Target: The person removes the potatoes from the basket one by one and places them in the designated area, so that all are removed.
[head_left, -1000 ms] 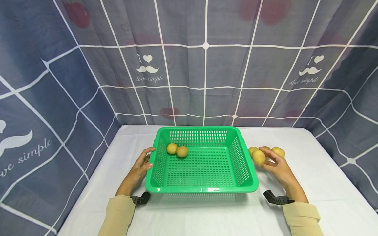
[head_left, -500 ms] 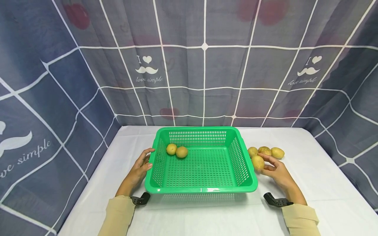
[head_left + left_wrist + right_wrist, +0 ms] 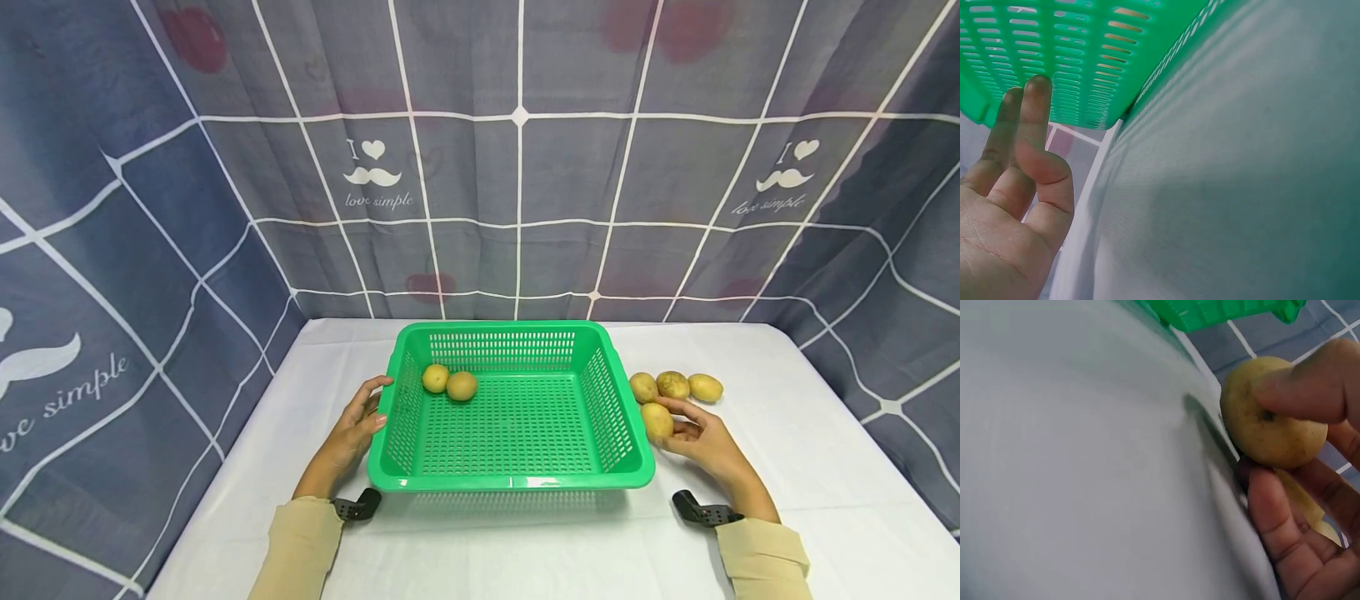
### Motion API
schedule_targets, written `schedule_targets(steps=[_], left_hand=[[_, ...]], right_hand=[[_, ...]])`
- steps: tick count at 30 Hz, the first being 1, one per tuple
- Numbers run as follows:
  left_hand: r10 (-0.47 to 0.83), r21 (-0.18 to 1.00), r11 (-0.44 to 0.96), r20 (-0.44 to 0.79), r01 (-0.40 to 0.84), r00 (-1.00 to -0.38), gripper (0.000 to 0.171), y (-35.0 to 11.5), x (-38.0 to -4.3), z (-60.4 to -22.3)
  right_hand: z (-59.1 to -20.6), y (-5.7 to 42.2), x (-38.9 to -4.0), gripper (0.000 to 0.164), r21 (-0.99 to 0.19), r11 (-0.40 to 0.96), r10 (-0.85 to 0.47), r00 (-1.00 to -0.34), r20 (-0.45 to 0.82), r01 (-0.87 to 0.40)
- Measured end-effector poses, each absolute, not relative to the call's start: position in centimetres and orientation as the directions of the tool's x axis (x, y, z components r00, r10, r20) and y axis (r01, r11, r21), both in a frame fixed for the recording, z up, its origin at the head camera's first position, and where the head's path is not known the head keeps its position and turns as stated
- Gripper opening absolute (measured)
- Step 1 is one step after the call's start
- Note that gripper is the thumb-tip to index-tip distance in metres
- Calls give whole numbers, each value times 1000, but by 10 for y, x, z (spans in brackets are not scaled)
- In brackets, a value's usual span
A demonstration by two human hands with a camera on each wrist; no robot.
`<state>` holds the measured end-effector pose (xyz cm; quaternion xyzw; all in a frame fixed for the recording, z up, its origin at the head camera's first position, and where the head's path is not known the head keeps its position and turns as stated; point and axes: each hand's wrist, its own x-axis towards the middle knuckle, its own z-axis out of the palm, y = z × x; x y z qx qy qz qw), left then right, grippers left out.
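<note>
Over the last second, we see the right hand [image 3: 701, 435] bring a potato [image 3: 657, 422] a little way towards the near edge of the table [image 3: 495, 558], which leaves the back row in plain view. That row is three potatoes set close together beside the basket: a left one [image 3: 642, 387], a middle one [image 3: 672, 384] and a right one [image 3: 705, 387].

Our right fingers [image 3: 1272, 512] and thumb are clamped on the potato from two sides. It sits outside the basket's right wall; we cannot tell whether it touches the table or the wall. To us, the small shift means this potato is now parted from the row but, as we judge it, no nearer to being inside.

The green basket [image 3: 510, 482] has not moved. It holds two potatoes, a paler one [image 3: 436, 378] and a browner one [image 3: 462, 386], side by side towards its far left corner. Our left hand [image 3: 352, 429] stays at its left side, fingers [image 3: 1035, 106] parted and touching the slotted wall, apparently just steadying it.
</note>
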<state>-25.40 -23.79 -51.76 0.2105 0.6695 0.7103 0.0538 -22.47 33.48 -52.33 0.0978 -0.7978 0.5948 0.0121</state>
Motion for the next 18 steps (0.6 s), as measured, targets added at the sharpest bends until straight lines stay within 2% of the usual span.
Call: schedule_targets(steps=[6,18], left_hand=[[361,973,-101,229,207,-904,51,-237,-254,-518],[358,970,-90,245,228,-901,51,-240,-255,-517]], right_hand=[[-529,337,-224,59,-930,285,-146,-969,198,-233],[-531,336,-224,58,-941,282,-109,-981,162,-187]])
